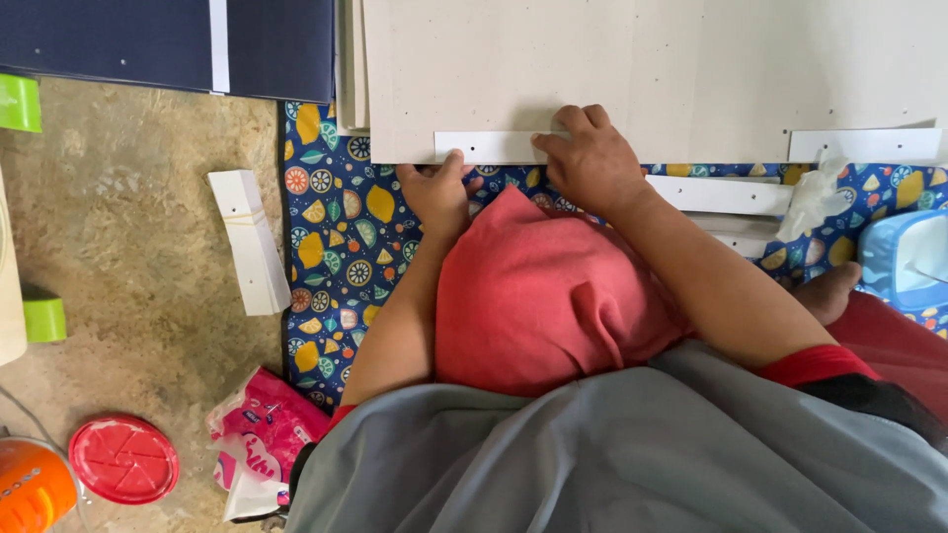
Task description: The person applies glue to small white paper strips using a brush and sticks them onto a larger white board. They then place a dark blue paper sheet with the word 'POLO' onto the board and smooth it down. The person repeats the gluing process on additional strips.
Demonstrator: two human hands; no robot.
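Note:
A large pale grey board [632,69] lies across the top of the view, on a blue cloth printed with fruit slices [331,232]. A white strip with small holes [489,146] sits along the board's near edge. My right hand [588,158] presses flat on that strip's right end, fingers together. My left hand [434,192] rests just below the strip's left part, thumb touching the board's edge. Another white strip [864,144] lies on the board's edge at the right. A red cushion or knee [538,296] fills the space between my arms.
A stack of white strips [249,242] lies on the stone floor at left. More white strips [721,193] lie right of my hand. A crumpled tissue [815,197], a blue tissue pack [904,257], a red lid [123,459], a pink packet [267,429], dark blue boards [168,39].

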